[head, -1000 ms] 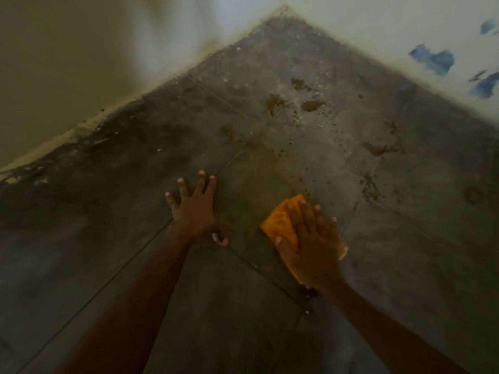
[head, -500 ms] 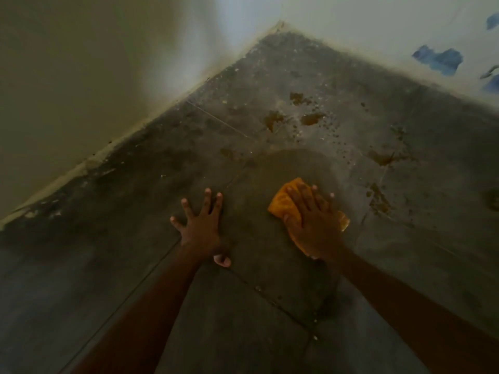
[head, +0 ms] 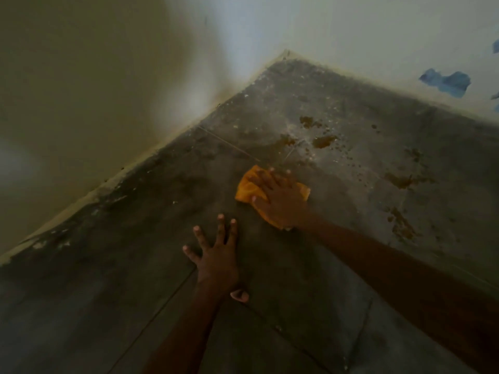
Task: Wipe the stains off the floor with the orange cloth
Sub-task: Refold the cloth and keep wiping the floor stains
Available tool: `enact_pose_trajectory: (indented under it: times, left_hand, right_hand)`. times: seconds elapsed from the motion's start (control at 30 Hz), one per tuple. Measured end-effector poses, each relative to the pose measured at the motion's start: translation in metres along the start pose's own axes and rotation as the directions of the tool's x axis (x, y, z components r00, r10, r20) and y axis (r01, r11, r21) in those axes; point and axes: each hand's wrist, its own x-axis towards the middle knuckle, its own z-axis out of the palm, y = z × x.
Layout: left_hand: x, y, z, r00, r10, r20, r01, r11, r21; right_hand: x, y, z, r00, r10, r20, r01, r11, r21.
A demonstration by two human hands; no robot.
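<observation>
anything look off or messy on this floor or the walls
Yes: brown stains spatter the floor beyond the orange cloth, toward the right wall. Blue patches on that wall look like chipped paint.

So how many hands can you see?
2. The left hand lies spread on the floor; the right hand presses the orange cloth, nearer the wall corner.
</observation>
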Motion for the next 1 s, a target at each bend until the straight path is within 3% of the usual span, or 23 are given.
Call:
enact_pose_trajectory:
  times: [0.1, 0.2, 0.3, 0.37, 0.5, 0.57, 0.7, 0.77, 0.83, 0.9, 1.0]
  left_hand:
    - [0.001, 0.004, 0.0, 1.0, -0.02, 0.007, 0.02, 1.0, 0.019]
    - [0.001, 0.007, 0.0, 0.999, -0.031, 0.024, 0.031, 0.999, 0.015]
    - [-0.001, 0.005, -0.003, 0.999, -0.02, 0.042, 0.019, 1.0, 0.009]
    - [-0.002, 0.004, -0.006, 0.998, -0.032, 0.048, 0.031, 0.999, 0.015]
    - [-0.009, 0.012, -0.013, 0.996, -0.05, 0.072, 0.048, 0.998, 0.035]
    - [-0.009, 0.017, -0.016, 0.993, -0.072, 0.094, 0.069, 0.997, 0.039]
    - [-0.015, 0.038, -0.027, 0.983, -0.156, 0.098, 0.144, 0.982, 0.12]
    - [-0.027, 0.05, -0.037, 0.979, -0.181, 0.091, 0.168, 0.976, 0.139]
    - [-0.037, 0.052, -0.038, 0.975, -0.192, 0.115, 0.174, 0.974, 0.146]
    - [-0.026, 0.053, -0.019, 0.965, -0.186, 0.184, 0.187, 0.982, 0.015]
    - [0.01, 0.051, 0.028, 0.952, -0.232, 0.198, 0.265, 0.95, -0.163]
  right_hand:
    - [0.065, 0.024, -0.02, 0.97, 0.238, 0.046, -0.241, 0.967, 0.079]
    - [0.097, 0.002, -0.021, 0.972, 0.227, 0.065, -0.232, 0.968, 0.092]
    - [0.035, -0.006, -0.013, 0.992, -0.042, 0.117, 0.043, 0.999, -0.006]
    - [-0.027, 0.008, -0.016, 0.974, -0.129, 0.184, 0.134, 0.991, -0.014]
    - [-0.166, 0.038, -0.017, 0.991, 0.042, 0.129, -0.041, 0.999, -0.006]
    - [-0.21, 0.042, -0.019, 0.977, 0.093, 0.191, -0.084, 0.995, -0.059]
    - [-0.229, 0.032, -0.056, 0.905, 0.157, 0.396, -0.16, 0.987, -0.027]
    - [-0.237, 0.019, -0.077, 0.886, 0.206, 0.416, -0.258, 0.963, 0.073]
    - [-0.252, 0.01, -0.09, 0.885, 0.289, 0.366, -0.325, 0.945, 0.04]
    - [-0.272, 0.008, -0.101, 0.894, 0.298, 0.334, -0.274, 0.954, -0.12]
    - [-0.292, 0.014, -0.127, 0.877, 0.283, 0.389, -0.249, 0.959, -0.136]
